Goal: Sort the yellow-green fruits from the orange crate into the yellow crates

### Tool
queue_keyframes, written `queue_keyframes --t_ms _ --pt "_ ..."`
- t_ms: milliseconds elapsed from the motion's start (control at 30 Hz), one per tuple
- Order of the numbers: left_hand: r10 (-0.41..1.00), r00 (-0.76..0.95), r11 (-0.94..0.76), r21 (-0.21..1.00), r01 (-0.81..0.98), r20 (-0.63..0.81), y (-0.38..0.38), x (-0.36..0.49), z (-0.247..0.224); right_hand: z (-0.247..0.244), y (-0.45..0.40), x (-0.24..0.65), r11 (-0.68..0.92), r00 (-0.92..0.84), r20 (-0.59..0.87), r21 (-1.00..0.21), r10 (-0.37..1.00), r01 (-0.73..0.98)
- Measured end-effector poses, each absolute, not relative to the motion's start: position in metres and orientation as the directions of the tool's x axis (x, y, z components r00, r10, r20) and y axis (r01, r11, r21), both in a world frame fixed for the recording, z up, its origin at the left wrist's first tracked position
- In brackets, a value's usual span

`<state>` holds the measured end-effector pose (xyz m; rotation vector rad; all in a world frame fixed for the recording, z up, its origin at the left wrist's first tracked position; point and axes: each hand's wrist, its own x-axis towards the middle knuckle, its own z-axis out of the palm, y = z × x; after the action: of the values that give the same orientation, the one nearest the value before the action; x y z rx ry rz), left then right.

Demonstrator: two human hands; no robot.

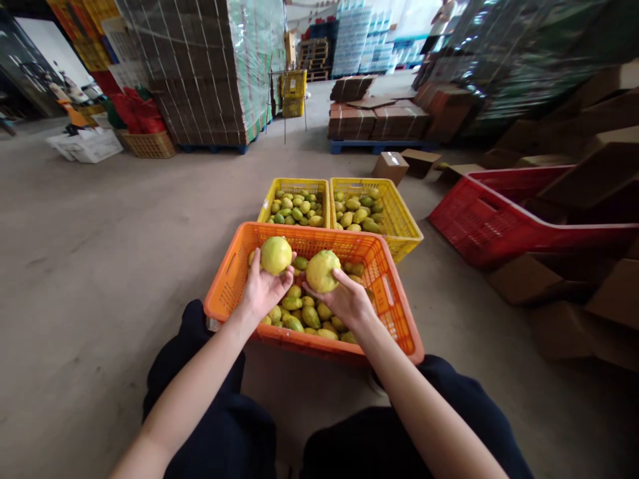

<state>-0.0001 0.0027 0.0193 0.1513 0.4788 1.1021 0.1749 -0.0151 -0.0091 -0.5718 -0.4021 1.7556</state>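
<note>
My left hand [267, 283] holds a round-looking yellow-green papaya [275, 255], fingers cupped beneath and around it. A second papaya [322, 271], ribbed and yellow-green, rests in my right hand [349, 296], with the thumb against its side. Both fruits are held up side by side, a little apart, above an orange plastic crate [399, 313]. Inside that crate lie several more papayas [310, 317], green to yellow; my hands and forearms hide some of them. The crate stands on the floor between my legs.
Beyond the orange crate stand two yellow crates [294, 183] [407, 223] of similar fruit. To the right are a red crate [474, 233] and cardboard boxes [529, 279]. Wrapped cardboard stacks [194, 80] and a loaded blue pallet [344, 146] stand farther back. A person [442, 23] is in the distance.
</note>
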Motion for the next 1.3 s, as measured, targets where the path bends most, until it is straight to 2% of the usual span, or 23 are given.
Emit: queue_keyframes --t_ms 67,133,200,267,367,500,733,1300 --pt "0.92 0.3 0.391 0.519 -0.76 -0.254 0.002 0.002 0.019 -0.009 -0.014 0.173 -0.175 -0.109 -0.147 -0.593 0.983 -0.786" --pt "0.965 0.203 0.258 0.713 -0.652 -0.163 0.001 0.004 0.017 -0.01 -0.014 0.172 -0.072 0.017 -0.127 -0.661 0.992 -0.747" --pt "0.992 0.128 0.069 0.875 -0.478 -0.009 -0.002 0.005 0.012 -0.011 -0.013 0.171 0.022 0.134 -0.09 -0.746 0.987 -0.666" --pt "0.98 0.098 -0.141 0.955 -0.261 0.171 -0.005 0.006 0.006 -0.012 -0.013 0.172 0.095 0.203 -0.024 -0.824 0.979 -0.559" --pt "0.916 0.084 -0.397 0.917 0.034 0.393 -0.007 0.006 -0.002 -0.014 -0.014 0.174 0.181 0.24 0.085 -0.89 0.967 -0.417" --pt "0.864 0.079 -0.503 0.837 0.215 0.498 -0.004 0.005 -0.005 -0.013 -0.015 0.177 0.236 0.232 0.161 -0.908 0.959 -0.345" --pt "0.835 0.108 -0.545 0.787 0.288 0.539 -0.003 0.003 -0.002 -0.007 -0.018 0.174 0.204 0.184 0.141 -0.896 0.973 -0.395" --pt "0.783 0.149 -0.605 0.685 0.406 0.604 -0.003 0.002 -0.004 -0.007 -0.019 0.172 0.239 0.164 0.199 -0.932 0.966 -0.273"
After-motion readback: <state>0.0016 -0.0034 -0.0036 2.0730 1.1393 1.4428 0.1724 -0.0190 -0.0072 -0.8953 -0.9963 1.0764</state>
